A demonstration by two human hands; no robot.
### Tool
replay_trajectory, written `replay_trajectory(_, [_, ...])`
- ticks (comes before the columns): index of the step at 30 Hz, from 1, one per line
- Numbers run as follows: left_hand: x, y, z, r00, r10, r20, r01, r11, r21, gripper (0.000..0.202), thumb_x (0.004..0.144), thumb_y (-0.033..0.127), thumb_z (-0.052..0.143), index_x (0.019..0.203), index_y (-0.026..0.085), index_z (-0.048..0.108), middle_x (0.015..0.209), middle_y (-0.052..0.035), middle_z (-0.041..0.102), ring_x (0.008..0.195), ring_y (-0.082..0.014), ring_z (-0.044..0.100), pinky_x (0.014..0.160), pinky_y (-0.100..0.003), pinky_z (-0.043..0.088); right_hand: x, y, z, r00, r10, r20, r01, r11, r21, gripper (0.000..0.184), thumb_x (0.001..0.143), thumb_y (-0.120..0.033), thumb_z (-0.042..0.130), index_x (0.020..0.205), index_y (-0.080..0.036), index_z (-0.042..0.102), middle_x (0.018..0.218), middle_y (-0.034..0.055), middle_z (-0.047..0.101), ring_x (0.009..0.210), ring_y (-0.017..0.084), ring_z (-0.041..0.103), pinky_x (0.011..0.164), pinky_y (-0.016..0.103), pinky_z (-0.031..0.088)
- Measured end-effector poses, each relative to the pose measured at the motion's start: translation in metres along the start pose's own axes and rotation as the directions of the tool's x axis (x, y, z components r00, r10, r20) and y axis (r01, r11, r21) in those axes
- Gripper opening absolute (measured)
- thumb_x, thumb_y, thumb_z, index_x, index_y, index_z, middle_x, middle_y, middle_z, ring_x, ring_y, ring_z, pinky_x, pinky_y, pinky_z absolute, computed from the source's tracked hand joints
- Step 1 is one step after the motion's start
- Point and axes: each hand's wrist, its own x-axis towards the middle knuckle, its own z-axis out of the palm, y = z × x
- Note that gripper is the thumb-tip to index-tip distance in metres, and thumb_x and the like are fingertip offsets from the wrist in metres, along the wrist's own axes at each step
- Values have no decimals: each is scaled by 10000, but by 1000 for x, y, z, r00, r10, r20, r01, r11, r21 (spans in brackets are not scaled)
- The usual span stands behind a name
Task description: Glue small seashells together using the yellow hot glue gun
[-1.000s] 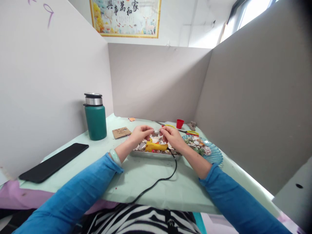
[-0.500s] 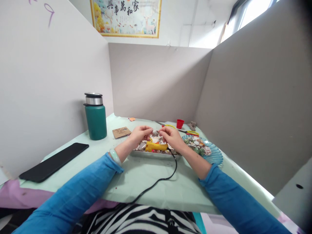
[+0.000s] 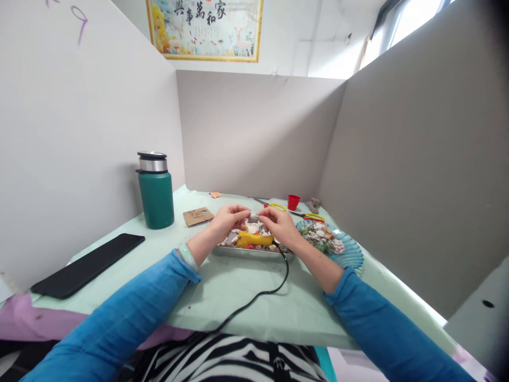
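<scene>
My left hand point(image 3: 227, 218) and my right hand point(image 3: 279, 223) meet over a metal tray point(image 3: 254, 253) of small shells and stones. Both pinch a small greyish shell point(image 3: 253, 217) between their fingertips, held just above the tray. A yellow glue gun point(image 3: 254, 240) lies in the tray below my hands, and its black cord point(image 3: 258, 297) runs off the table's front edge. A blue glass dish point(image 3: 350, 252) with several coloured shells sits right of the tray, beside my right wrist.
A green flask point(image 3: 156, 192) stands at the left, with a black phone point(image 3: 87, 265) lying nearer me. A brown card point(image 3: 198, 216), a red cup point(image 3: 293, 201) and yellow-handled scissors point(image 3: 312, 216) lie behind the tray. Grey partition walls enclose the table on three sides.
My hands have barely shifted; the fingertips have drawn a little closer round the small shell, which stays above the tray.
</scene>
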Motion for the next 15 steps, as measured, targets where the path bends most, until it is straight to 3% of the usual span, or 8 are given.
replay_trajectory(15, [-2,4,2,997,67,-38,-58,978,200,244,636,300,736,797,127,676,659,-8,612,483,-69,498,497,-221,410,2,-4,-4,997,-22,-80,27,998,54,157,766,-324,567,814,-185,622,668,-1,585,519,114,511,517,246,413])
